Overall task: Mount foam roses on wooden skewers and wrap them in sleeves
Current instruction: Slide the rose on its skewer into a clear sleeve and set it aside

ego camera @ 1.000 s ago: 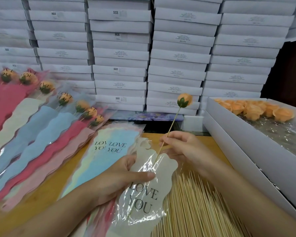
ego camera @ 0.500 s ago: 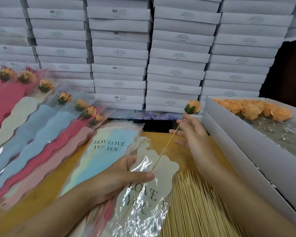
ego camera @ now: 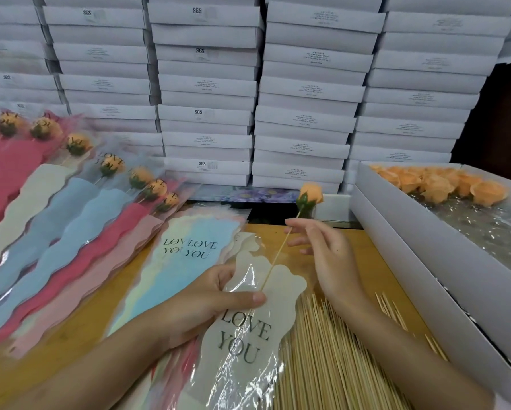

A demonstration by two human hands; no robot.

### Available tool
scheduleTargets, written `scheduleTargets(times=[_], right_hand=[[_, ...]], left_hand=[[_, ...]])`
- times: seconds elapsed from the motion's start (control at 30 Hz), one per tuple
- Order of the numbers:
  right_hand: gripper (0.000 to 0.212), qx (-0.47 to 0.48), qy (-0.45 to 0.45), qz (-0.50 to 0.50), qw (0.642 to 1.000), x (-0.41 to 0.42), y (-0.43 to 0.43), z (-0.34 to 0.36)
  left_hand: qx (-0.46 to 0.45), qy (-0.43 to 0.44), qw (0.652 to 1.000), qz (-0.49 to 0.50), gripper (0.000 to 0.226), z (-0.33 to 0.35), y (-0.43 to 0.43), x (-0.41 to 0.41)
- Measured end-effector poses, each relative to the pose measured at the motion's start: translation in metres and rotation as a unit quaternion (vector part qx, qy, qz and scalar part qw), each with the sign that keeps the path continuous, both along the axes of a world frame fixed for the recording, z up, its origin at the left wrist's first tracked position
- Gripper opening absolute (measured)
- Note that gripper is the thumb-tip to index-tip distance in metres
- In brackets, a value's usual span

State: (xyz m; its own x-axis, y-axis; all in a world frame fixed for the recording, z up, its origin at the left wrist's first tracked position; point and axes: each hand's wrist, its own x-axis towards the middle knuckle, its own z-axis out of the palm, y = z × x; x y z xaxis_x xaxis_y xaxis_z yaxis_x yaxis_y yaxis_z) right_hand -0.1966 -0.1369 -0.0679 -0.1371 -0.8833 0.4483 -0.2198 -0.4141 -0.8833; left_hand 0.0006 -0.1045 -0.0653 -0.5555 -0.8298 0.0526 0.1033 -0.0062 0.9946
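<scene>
Left hand [ego camera: 207, 300] pinches sleeve [ego camera: 248, 344]; right hand [ego camera: 328, 255] holds skewer [ego camera: 278, 255], end faint inside.

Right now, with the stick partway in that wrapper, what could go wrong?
The skewer has its tip inside the thin sleeve held by the left hand; pushed crooked, it might snag or pierce the film.
The right hand only pinches the skewer with fingertips just below the rose, so it could slip or twist.

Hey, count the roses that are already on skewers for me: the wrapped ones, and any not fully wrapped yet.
Wrapped roses, row on the left: 7
Rose on skewer, entering the cream sleeve: 1
Total: 8
</scene>
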Motion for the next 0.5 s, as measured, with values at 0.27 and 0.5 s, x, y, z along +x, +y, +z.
scheduleTargets(times=[0.27, 0.5], right_hand=[[0.032, -0.014, -0.001, 0.059, 0.998, 0.001, 0.004, -0.002], [0.006, 0.057, -0.126, -0.021, 0.99, -0.007, -0.008, -0.007]], left_hand=[[0.016, -0.017, 1.0, 0.014, 0.027, -0.005, -0.004, 0.006], [0.012, -0.019, 1.0, -0.021, 0.043, -0.005, -0.004, 0.005]])
